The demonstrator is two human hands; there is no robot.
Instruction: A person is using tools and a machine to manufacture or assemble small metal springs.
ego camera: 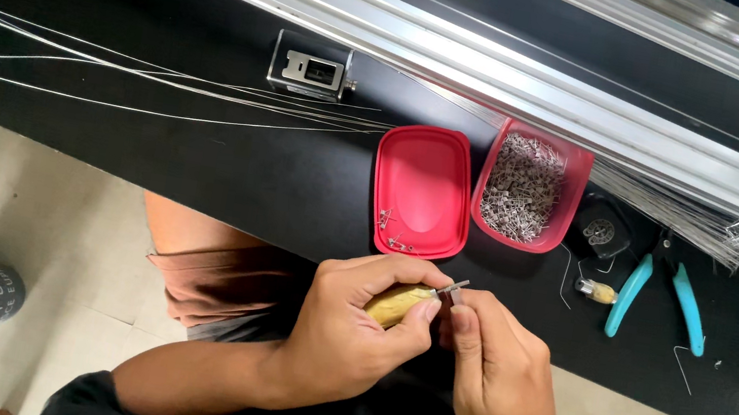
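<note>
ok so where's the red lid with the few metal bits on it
In the head view the red lid lies flat on the black bench, just left of the red tub full of small metal parts and directly above the two hands.

One head-worn camera looks steeply down from above the person's chest, facing forward across a black workbench [198,159] that runs slantwise through the frame. The red lid [422,189] sits near the centre of the view; beyond it the aluminium rail [512,71] crosses the top, and nearer than it the hands fill the lower middle at close range. The pale floor [39,212] shows left of the lid.
</note>
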